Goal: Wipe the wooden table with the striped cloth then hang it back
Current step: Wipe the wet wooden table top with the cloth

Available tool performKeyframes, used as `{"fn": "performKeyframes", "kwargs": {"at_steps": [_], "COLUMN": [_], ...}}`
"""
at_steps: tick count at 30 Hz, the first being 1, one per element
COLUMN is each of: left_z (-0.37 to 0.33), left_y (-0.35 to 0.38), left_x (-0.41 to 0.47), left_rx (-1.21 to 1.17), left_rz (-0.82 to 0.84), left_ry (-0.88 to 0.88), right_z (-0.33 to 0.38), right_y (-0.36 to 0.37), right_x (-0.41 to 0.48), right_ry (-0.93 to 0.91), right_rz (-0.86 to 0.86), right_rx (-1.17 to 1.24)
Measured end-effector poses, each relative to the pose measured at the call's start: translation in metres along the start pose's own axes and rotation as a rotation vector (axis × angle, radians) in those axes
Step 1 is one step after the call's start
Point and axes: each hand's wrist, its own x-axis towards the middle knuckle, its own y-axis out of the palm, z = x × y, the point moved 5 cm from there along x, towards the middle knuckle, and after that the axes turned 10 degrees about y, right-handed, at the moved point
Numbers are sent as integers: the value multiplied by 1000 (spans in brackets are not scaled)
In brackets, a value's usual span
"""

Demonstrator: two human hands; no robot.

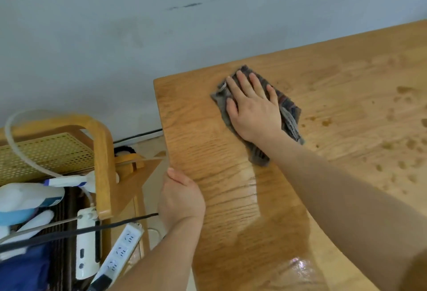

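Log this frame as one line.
phase: wiping | right hand: pressed flat on striped cloth | left hand: grips wooden table at left edge | spots: visible at right | hang-back: not done

Scuffed grey wall (115, 36), perhaps a wooden chair (101, 152) left.

Crumpled grey striped cloth (290, 115) lies near wooden table's (231, 198) apparently damp corner.

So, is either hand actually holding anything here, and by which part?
The left hand grips the wooden table by its left edge. The right hand only presses the striped cloth flat, no grip.
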Motion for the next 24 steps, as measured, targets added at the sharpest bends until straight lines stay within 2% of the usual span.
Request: {"fn": "performKeyframes", "kwargs": {"at_steps": [2,3,6,9,10,12,13,15,21,24], "left_z": [0,0,1,-2,-3,-2,-1,3,2,-1], "left_y": [0,0,-1,-3,-2,-1,-1,0,1,3], "left_x": [-1,-2,-3,-1,0,1,1,2,2,2], "left_rx": [-1,-1,-4,13,13,13,25,63,160,206], "left_rz": [2,1,-21,-48,-51,-56,-64,-94,-201,-148], "left_ry": [4,0,-23,-2,5,17,22,30,153,285], "right_z": [12,21,43,17,4,-14,-16,-4,9,-22], "right_y": [4,9,22,23,19,8,6,9,35,42], "right_x": [6,-6,-84,-117,-106,-69,-57,-60,-196,-253], "right_ry": [69,35,-234,-417,-390,-184,-62,63,51,132], "right_rz": [-9,-18,12,119,106,52,35,0,-2,-39], "right_rx": [33,34,0,-60,-76,-42,-11,48,84,65]}}
